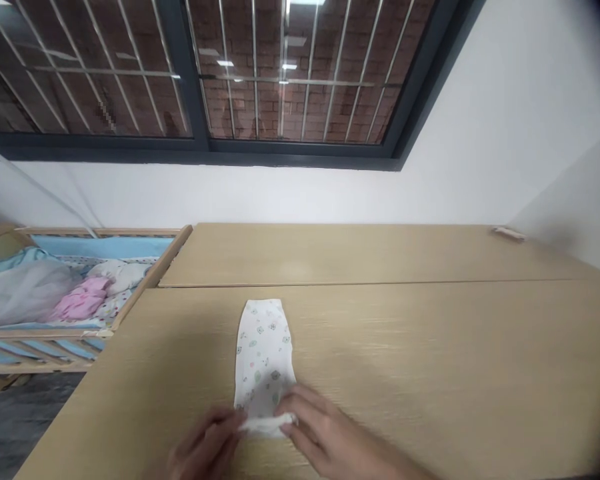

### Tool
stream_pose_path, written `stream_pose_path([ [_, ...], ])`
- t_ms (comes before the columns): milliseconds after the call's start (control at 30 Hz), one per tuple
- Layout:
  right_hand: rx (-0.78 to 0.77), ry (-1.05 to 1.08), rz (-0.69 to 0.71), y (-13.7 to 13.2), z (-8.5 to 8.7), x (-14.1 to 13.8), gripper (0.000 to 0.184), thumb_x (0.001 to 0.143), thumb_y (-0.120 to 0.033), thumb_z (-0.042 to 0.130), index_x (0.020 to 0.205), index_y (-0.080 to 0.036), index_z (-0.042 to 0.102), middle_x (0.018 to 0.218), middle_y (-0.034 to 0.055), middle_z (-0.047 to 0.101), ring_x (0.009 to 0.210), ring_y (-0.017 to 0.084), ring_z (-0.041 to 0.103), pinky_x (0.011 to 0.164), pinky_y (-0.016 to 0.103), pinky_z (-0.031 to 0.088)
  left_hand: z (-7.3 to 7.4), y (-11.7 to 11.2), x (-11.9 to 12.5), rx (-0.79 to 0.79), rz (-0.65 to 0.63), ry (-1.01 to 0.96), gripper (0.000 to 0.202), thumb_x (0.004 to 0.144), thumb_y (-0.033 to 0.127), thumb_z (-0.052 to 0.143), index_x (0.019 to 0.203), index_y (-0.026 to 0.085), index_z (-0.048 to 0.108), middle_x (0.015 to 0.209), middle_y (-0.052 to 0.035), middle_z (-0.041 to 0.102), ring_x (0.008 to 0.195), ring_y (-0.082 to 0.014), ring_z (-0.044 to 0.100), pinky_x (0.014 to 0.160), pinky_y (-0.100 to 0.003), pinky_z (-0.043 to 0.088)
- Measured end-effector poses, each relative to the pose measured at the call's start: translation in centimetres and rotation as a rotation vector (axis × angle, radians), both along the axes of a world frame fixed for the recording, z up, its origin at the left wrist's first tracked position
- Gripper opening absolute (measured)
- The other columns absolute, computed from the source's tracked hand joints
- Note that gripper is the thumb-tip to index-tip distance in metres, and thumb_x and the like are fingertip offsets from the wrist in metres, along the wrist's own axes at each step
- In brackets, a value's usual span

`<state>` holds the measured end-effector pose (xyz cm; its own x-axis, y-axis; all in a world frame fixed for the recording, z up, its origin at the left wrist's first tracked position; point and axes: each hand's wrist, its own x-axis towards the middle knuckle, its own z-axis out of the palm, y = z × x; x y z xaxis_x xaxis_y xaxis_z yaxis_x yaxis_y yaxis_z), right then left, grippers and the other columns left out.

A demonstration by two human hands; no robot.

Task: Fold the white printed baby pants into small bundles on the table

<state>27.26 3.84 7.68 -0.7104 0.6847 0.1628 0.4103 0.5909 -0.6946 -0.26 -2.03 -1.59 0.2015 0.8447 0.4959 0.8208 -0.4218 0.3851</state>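
Note:
A small white cloth garment [265, 353] with a print of little green and grey figures lies lengthwise on the wooden tabletop, its narrow end pointing away from me. Its near edge is turned up into a white band. My left hand [207, 443] pinches the left end of that band between thumb and fingers. At the right end, my right hand [313, 427] has its thumb and fingertips closed on the same band. Both hands are slightly blurred, and the exact kind of garment cannot be made out.
The wooden tabletop [405, 373] has a seam across it. On the left stands a wooden crib [145, 290] holding a pink cloth [83, 298] and white bedding. A small pale object [509, 233] lies at the far right. Behind is a white wall with a barred window [300, 150].

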Motion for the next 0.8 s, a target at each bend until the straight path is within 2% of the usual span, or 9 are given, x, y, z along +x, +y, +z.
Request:
stream_pose_path([
  [100, -0.021, 0.075, -0.059, 4.2, 2.2, -1.3, 0.021, 0.104, -0.024, 0.047, 0.121, -0.023, 0.060, 0.117, 0.0084, 0.062, 0.111, 0.020, 0.061, 0.094, 0.032, 0.052, 2.6, 6.0, -0.4, 0.116, -0.036, -0.156, 0.021, 0.101, 0.028, 0.055, 0.115, 0.028, 0.070, 0.105, -0.0023, 0.075, 0.090, -0.0161, 0.074, 0.083, -0.023, 0.060],
  [167, -0.005, 0.104, -0.156, 7.7, 1.8, -2.4, 0.022, 0.102, -0.023, 0.051, 0.121, -0.022, 0.062, 0.118, 0.0089, 0.060, 0.109, 0.020, 0.060, 0.093, 0.034, 0.051, 4.0, 10.4, -0.3, 0.151, -0.060, -0.195, 0.019, 0.102, 0.028, 0.054, 0.111, 0.024, 0.070, 0.104, -0.0024, 0.075, 0.091, -0.0163, 0.073, 0.082, -0.025, 0.059],
  [233, 0.002, 0.107, -0.256, 11.5, 0.4, -3.4, 0.020, 0.099, -0.020, 0.054, 0.115, -0.021, 0.066, 0.114, 0.0085, 0.060, 0.104, 0.020, 0.060, 0.091, 0.034, 0.050, 4.7, 14.4, 0.0, 0.048, -0.056, -0.070, 0.027, 0.106, 0.029, 0.044, 0.111, 0.019, 0.068, 0.105, -0.0038, 0.074, 0.094, -0.0180, 0.071, 0.083, -0.028, 0.058],
  [367, -0.012, 0.035, -0.377, 17.8, -3.5, -4.9, 0.019, 0.092, -0.010, 0.054, 0.101, -0.017, 0.069, 0.102, 0.0074, 0.064, 0.103, 0.021, 0.059, 0.093, 0.034, 0.048, 3.5, 20.2, 0.9, -0.057, -0.026, 0.089, 0.028, 0.104, 0.020, 0.042, 0.105, 0.018, 0.070, 0.098, -0.0058, 0.073, 0.092, -0.0214, 0.069, 0.083, -0.032, 0.055],
  [467, -0.037, -0.051, -0.465, 20.0, -5.9, -5.6, 0.018, 0.089, -0.009, 0.055, 0.097, -0.016, 0.069, 0.102, 0.0071, 0.064, 0.098, 0.021, 0.061, 0.090, 0.032, 0.049, 2.3, 22.5, 1.7, -0.099, 0.017, 0.180, 0.024, 0.099, 0.013, 0.046, 0.099, 0.019, 0.070, 0.093, -0.0069, 0.072, 0.089, -0.0223, 0.069, 0.083, -0.034, 0.054],
  [567, -0.018, -0.068, -0.505, 19.9, -6.9, -5.6, 0.021, 0.089, -0.010, 0.054, 0.105, -0.015, 0.067, 0.109, 0.0100, 0.062, 0.103, 0.022, 0.060, 0.094, 0.035, 0.048, 1.8, 22.1, 2.7, -0.105, 0.078, 0.240, 0.026, 0.098, 0.012, 0.046, 0.113, 0.016, 0.067, 0.107, -0.0119, 0.071, 0.103, -0.0264, 0.066, 0.091, -0.040, 0.053],
  [633, 0.072, -0.079, -0.487, 18.9, -6.5, -5.4, 0.025, 0.094, -0.016, 0.051, 0.116, -0.014, 0.064, 0.118, 0.0143, 0.060, 0.114, 0.026, 0.057, 0.101, 0.040, 0.046, 1.6, 19.9, 3.6, -0.092, 0.119, 0.262, 0.032, 0.099, 0.017, 0.046, 0.127, 0.012, 0.060, 0.127, -0.0186, 0.065, 0.117, -0.0314, 0.061, 0.097, -0.045, 0.051],
  [700, 0.207, -0.093, -0.371, 17.2, -5.5, -5.1, 0.034, 0.100, -0.025, 0.048, 0.131, -0.014, 0.057, 0.132, 0.0178, 0.056, 0.126, 0.029, 0.051, 0.108, 0.045, 0.042, 1.0, 16.4, 4.7, -0.064, 0.140, 0.290, 0.039, 0.100, 0.025, 0.046, 0.134, 0.009, 0.055, 0.140, -0.0223, 0.056, 0.125, -0.0353, 0.056, 0.098, -0.049, 0.050],
  [800, 0.321, -0.122, -0.032, 13.9, -4.0, -5.1, 0.050, 0.104, -0.036, 0.045, 0.150, -0.016, 0.043, 0.155, 0.0168, 0.043, 0.144, 0.028, 0.038, 0.117, 0.046, 0.034, -0.9, 10.2, 6.3, 0.039, 0.145, 0.367, 0.043, 0.099, 0.033, 0.044, 0.135, 0.012, 0.056, 0.141, -0.0188, 0.057, 0.128, -0.0360, 0.054, 0.100, -0.051, 0.050],
])
